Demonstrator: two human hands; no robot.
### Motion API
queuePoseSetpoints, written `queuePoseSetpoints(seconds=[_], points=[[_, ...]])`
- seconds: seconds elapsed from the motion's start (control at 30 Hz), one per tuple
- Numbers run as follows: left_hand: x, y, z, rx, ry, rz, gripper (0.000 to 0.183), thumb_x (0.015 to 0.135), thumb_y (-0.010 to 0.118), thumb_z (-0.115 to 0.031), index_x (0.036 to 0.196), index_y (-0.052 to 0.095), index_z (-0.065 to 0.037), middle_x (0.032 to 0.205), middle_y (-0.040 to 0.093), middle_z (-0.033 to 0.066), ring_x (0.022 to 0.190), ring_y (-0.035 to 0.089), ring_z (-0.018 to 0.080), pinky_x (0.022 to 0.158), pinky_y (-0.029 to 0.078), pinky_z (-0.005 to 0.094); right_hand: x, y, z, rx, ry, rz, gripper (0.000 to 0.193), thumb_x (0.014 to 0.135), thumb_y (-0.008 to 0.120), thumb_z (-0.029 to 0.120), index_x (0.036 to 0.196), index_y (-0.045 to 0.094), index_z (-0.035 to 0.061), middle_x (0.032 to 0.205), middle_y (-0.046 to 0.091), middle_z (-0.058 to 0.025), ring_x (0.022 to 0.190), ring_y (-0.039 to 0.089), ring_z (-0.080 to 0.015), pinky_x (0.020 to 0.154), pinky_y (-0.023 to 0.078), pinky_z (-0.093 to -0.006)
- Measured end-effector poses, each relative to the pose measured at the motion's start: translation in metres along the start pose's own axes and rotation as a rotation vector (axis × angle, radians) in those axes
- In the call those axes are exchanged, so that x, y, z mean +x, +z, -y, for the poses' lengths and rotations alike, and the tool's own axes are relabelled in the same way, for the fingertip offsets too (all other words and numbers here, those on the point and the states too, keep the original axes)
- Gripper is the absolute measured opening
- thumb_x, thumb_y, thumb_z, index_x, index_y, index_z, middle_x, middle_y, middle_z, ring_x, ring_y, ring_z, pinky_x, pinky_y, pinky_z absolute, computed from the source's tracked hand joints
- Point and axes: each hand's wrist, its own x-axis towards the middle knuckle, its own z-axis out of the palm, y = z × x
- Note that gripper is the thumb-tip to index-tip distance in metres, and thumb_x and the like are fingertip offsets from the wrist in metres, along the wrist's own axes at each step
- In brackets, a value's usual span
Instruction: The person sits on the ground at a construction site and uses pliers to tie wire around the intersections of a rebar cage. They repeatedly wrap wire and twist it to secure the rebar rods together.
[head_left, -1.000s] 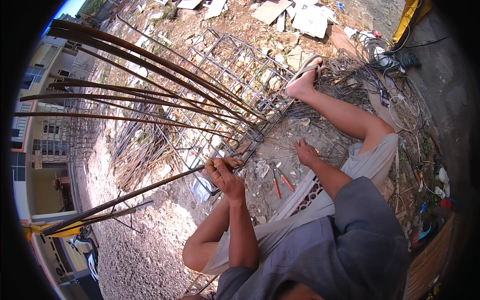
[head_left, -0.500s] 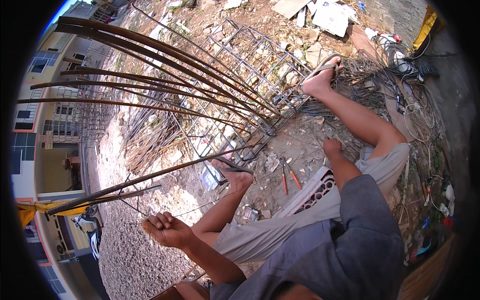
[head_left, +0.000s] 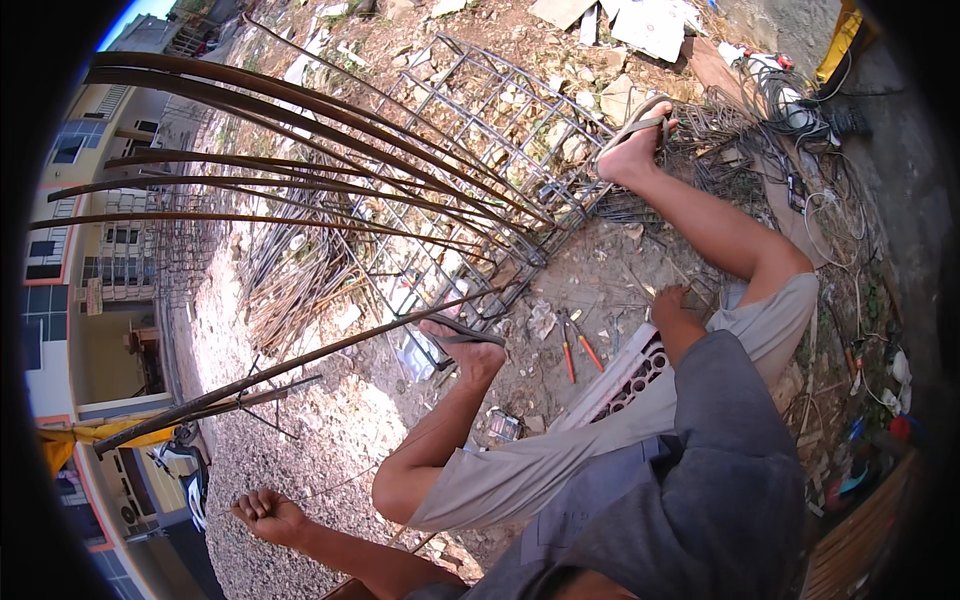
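Observation:
My left hand (head_left: 270, 517) is closed in a fist at the lower left, over the pale gravel. From it a thin wire (head_left: 345, 483) runs up and right toward my left knee, where it is lost from sight. My right hand (head_left: 670, 303) is low over the dirt beside my right knee, its fingers closed around thin wires (head_left: 640, 282) that stick out toward the upper left; the fingertips are partly hidden. A pair of red-handled pliers (head_left: 568, 350) lies on the ground between my legs. Next to it is a pale perforated block (head_left: 630, 375), partly under my trouser leg.
A rebar cage (head_left: 500, 100) lies beyond my feet, with long rusty bars (head_left: 300, 100) reaching left from it. One thick bar (head_left: 300, 375) slants across the left side. Loose rods (head_left: 290, 290) are heaped behind. Tangled cables (head_left: 800, 115) lie at the right; a small packet (head_left: 503, 425) rests near my left leg.
My left hand has moved down and left, drawing the wire with it. My left knee has swung outward to the left. My right hand has shifted slightly down and right.

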Motion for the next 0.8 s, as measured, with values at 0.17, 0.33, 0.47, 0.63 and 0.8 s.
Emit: queuePoseSetpoints(seconds=[0.17,0.33,0.47,0.63,0.8], points=[[-0.042,0.029,0.044,-0.337,-0.249,0.123,0.025,0.109,0.036,-0.019,0.098,0.051,-0.002,0.067,0.043,0.0014,0.051,0.036,0.0093,0.047,0.038,0.0242,0.004,-0.062,0.026,0.078,-0.357,0.32,0.046,0.083,0.071,0.035,0.119,0.069,0.0069,0.124,0.067,-0.0148,0.116,0.064,-0.0318,0.097,0.047,-0.0533],[-0.087,0.1,0.116,-0.436,-0.333,0.177,0.029,0.109,0.035,-0.022,0.099,0.052,0.0,0.067,0.043,0.0006,0.05,0.037,0.0079,0.045,0.038,0.0219,-0.044,-0.206,0.041,0.65,-0.789,0.192,0.053,0.085,0.07,0.047,0.106,0.069,-0.0023,0.105,0.071,-0.0203,0.103,0.067,-0.0317,0.088,0.052,-0.039],[-0.137,0.157,0.144,-0.425,-0.26,0.212,0.032,0.11,0.033,-0.027,0.105,0.051,-0.001,0.069,0.043,-0.0003,0.05,0.038,0.0069,0.044,0.038,0.021,-0.185,-0.325,0.053,1.165,-1.333,0.094,0.053,0.093,0.066,0.04,0.126,0.059,-0.0005,0.118,0.067,-0.0161,0.109,0.064,-0.0243,0.096,0.048,-0.0356],[-0.169,0.19,0.177,-0.456,-0.361,0.2,0.033,0.109,0.035,-0.03,0.107,0.055,-0.005,0.08,0.05,0.0033,0.061,0.048,0.0107,0.054,0.045,0.0234,-0.306,-0.371,0.049,1.596,-1.672,0.12,0.047,0.095,0.066,0.024,0.136,0.052,0.0071,0.113,0.067,-0.0128,0.108,0.064,-0.0215,0.091,0.051,-0.0356],[-0.197,0.189,0.219,0.072,-0.283,0.31,0.019,0.106,0.047,-0.023,0.104,0.055,-0.006,0.094,0.06,0.0066,0.08,0.061,0.0145,0.071,0.052,0.0282,-0.309,-0.359,0.019,1.609,-1.494,-0.506,0.035,0.089,0.069,0.008,0.124,0.063,0.008,0.104,0.071,-0.0157,0.087,0.071,-0.0329,0.074,0.056,-0.0382]])
